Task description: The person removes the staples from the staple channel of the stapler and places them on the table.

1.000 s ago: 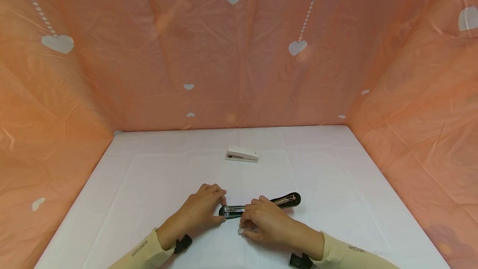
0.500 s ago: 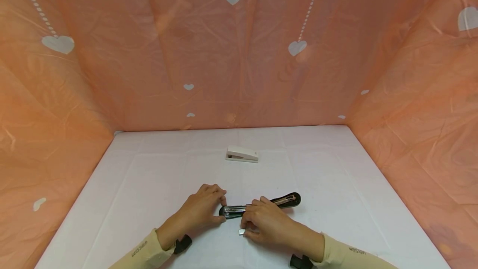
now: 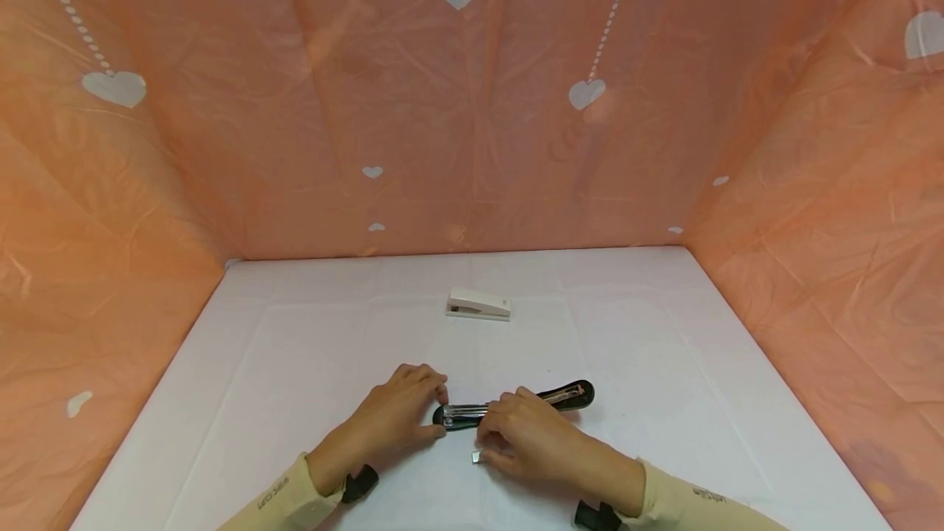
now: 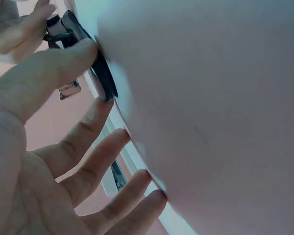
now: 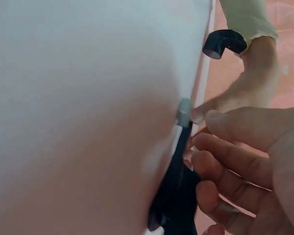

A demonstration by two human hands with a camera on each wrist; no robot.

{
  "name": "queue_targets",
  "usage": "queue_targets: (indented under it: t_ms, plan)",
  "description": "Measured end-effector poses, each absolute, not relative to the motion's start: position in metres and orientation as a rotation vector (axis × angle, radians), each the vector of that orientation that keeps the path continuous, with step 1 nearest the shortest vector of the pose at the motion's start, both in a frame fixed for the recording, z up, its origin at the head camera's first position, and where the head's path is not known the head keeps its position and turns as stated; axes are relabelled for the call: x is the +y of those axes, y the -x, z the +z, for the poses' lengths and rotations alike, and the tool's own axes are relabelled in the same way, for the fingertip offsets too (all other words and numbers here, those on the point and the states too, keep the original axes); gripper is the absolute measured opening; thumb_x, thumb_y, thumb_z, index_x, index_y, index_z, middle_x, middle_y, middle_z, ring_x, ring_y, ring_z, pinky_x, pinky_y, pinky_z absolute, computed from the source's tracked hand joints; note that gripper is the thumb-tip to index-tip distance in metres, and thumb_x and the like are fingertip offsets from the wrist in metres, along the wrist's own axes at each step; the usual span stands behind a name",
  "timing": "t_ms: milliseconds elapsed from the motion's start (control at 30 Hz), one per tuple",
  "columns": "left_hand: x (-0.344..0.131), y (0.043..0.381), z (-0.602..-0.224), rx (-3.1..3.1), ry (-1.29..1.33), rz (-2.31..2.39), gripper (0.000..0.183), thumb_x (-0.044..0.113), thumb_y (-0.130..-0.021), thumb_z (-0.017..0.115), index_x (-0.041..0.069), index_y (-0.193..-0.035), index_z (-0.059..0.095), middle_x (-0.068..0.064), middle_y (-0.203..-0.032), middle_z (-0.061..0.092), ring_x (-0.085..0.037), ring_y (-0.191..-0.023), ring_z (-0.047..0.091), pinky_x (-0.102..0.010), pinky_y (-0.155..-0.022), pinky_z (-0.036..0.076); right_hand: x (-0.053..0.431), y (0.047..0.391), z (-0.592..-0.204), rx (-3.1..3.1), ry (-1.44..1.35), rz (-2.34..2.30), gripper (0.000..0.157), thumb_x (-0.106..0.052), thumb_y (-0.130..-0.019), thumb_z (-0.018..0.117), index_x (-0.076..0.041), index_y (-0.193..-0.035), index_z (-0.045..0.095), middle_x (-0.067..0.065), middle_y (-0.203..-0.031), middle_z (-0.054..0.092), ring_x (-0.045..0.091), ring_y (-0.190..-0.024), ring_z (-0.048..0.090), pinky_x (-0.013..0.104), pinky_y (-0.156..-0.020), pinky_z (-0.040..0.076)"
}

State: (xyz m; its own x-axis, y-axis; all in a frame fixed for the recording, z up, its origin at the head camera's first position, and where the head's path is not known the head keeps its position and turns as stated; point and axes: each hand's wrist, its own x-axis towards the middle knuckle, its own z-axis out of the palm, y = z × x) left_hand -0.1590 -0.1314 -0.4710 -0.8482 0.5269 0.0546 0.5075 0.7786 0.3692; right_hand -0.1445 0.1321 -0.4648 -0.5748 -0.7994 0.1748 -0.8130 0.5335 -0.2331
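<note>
A black stapler [image 3: 465,411] lies opened out on the white table, its metal staple channel showing. At its left end my left hand [image 3: 398,408] pinches it between thumb and index finger; its other fingertips [image 4: 146,174] rest on the table in the left wrist view. My right hand [image 3: 527,437] is bent over the stapler's middle and hides part of it. A small silvery block like a staple strip [image 3: 476,457] sits right at my right thumb tip. In the right wrist view this block [image 5: 184,112] appears beside the stapler [image 5: 174,196]; I cannot tell whether my fingers grip it.
A white stapler [image 3: 478,304] stands farther back on the white-covered table [image 3: 332,310]. Orange cloth [image 3: 472,129] with pale hearts hangs behind and at both sides. A black band with a camera [image 3: 361,483] is on each wrist.
The small silvery block has turned slightly at my right thumb tip. My right hand has shifted a touch to the right; my left hand and the black stapler stay nearly still.
</note>
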Motion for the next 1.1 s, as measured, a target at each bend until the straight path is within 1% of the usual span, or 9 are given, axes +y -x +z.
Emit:
queue_targets:
  t_ms: [100, 200, 333, 467, 533, 633, 800, 1000, 1100]
  plan:
    - [-0.134, 0.160, -0.470, 2.881, -0.851, 0.596, 0.034, 0.031, -0.084, 0.092, 0.020, -0.105, 0.068, -0.004, -0.140, 0.066, -0.034, -0.133, 0.057, -0.057, -0.081, 0.060, 0.134, 0.147, -0.461, -2.697, -1.402, 0.481, 0.010, -0.030, -0.095, 0.083, -0.023, -0.100, 0.078, -0.018, -0.086, 0.061, -0.003, -0.080, 0.047, 0.018, -0.075, 0.038]
    - [-0.136, 0.162, -0.467, 2.822, -0.829, 0.671, 0.033, 0.033, -0.088, 0.090, 0.019, -0.109, 0.069, -0.004, -0.139, 0.067, -0.034, -0.135, 0.056, -0.060, -0.087, 0.059, 0.137, 0.151, -0.455, -2.658, -1.381, 0.559, 0.009, -0.024, -0.095, 0.083, -0.020, -0.101, 0.078, -0.015, -0.085, 0.062, -0.003, -0.079, 0.048, 0.020, -0.076, 0.042]
    - [-0.141, 0.167, -0.461, 2.753, -0.789, 0.778, 0.032, 0.036, -0.093, 0.086, 0.017, -0.114, 0.070, -0.003, -0.131, 0.070, -0.036, -0.133, 0.058, -0.062, -0.095, 0.055, 0.142, 0.157, -0.446, -2.618, -1.349, 0.698, 0.011, -0.017, -0.095, 0.084, -0.014, -0.103, 0.076, -0.011, -0.085, 0.063, 0.002, -0.079, 0.054, 0.022, -0.076, 0.049]
    - [-0.147, 0.175, -0.454, 2.713, -0.779, 0.839, 0.036, 0.040, -0.097, 0.081, 0.015, -0.120, 0.071, -0.001, -0.125, 0.073, -0.034, -0.128, 0.063, -0.060, -0.100, 0.053, 0.150, 0.164, -0.433, -2.626, -1.285, 0.789, 0.015, -0.015, -0.095, 0.083, -0.012, -0.108, 0.075, -0.006, -0.090, 0.066, 0.010, -0.085, 0.062, 0.024, -0.077, 0.053]
    - [-0.150, 0.179, -0.450, 2.695, -0.772, 0.883, 0.038, 0.043, -0.099, 0.078, 0.014, -0.122, 0.072, -0.002, -0.126, 0.073, -0.034, -0.126, 0.065, -0.059, -0.101, 0.052, 0.155, 0.168, -0.426, -2.610, -1.256, 0.803, 0.018, -0.015, -0.095, 0.083, -0.012, -0.110, 0.074, -0.004, -0.093, 0.067, 0.011, -0.088, 0.063, 0.026, -0.078, 0.055]
    - [-0.154, 0.186, -0.443, 2.683, -0.736, 0.943, 0.039, 0.045, -0.101, 0.074, 0.014, -0.125, 0.072, -0.002, -0.132, 0.071, -0.035, -0.131, 0.062, -0.060, -0.107, 0.049, 0.161, 0.176, -0.416, -2.545, -1.237, 0.804, 0.021, -0.013, -0.093, 0.085, -0.012, -0.110, 0.074, -0.002, -0.094, 0.067, 0.013, -0.090, 0.064, 0.029, -0.080, 0.057]
    - [-0.159, 0.198, -0.438, 2.716, -0.711, 0.988, 0.038, 0.040, -0.101, 0.076, 0.012, -0.127, 0.072, -0.005, -0.137, 0.069, -0.037, -0.137, 0.059, -0.061, -0.113, 0.044, 0.174, 0.194, -0.402, -2.490, -1.223, 0.837, 0.023, -0.011, -0.092, 0.085, -0.013, -0.112, 0.073, -0.001, -0.095, 0.068, 0.015, -0.090, 0.064, 0.033, -0.082, 0.057]
    - [-0.160, 0.218, -0.443, 2.756, -0.706, 1.019, 0.042, 0.031, -0.100, 0.077, 0.006, -0.133, 0.069, -0.011, -0.139, 0.068, -0.039, -0.138, 0.057, -0.059, -0.115, 0.043, 0.192, 0.218, -0.387, -2.452, -1.243, 0.943, 0.027, -0.007, -0.091, 0.085, -0.012, -0.115, 0.073, 0.000, -0.097, 0.069, 0.017, -0.092, 0.065, 0.038, -0.081, 0.057]
    - [-0.161, 0.227, -0.445, 2.776, -0.669, 1.029, 0.045, 0.029, -0.099, 0.079, 0.005, -0.135, 0.068, -0.015, -0.142, 0.065, -0.041, -0.140, 0.055, -0.060, -0.116, 0.042, 0.197, 0.231, -0.384, -2.434, -1.258, 0.944, 0.028, -0.006, -0.091, 0.085, -0.012, -0.115, 0.074, -0.002, -0.099, 0.070, 0.014, -0.093, 0.064, 0.038, -0.082, 0.057]
